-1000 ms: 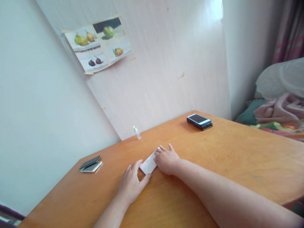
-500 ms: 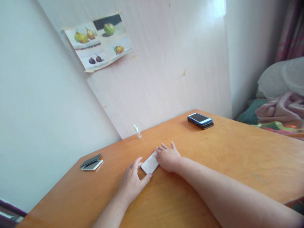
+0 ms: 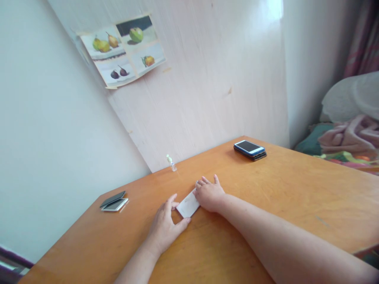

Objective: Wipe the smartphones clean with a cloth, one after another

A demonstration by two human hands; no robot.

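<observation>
On the table in front of me lies a flat white rectangular object (image 3: 187, 206), slanting away to the right; its exact kind cannot be made out. My left hand (image 3: 168, 225) grips its near end, thumb at the near corner and fingers along the left edge. Across its far end rests my right hand (image 3: 209, 195), palm down with fingers spread, hiding that part. A tiny pale bit (image 3: 197, 182) shows by the right fingertips, too small to name.
Beyond my hands, a small clear pump bottle (image 3: 172, 164) stands near the wall. A white-and-blue phone (image 3: 249, 148) lies on a dark item at the back right. At the left, a white device with a dark cover (image 3: 115, 202) sits on the brown table (image 3: 296, 189).
Both hands stay almost where they were. The right hand and the white object have shifted only very slightly.
</observation>
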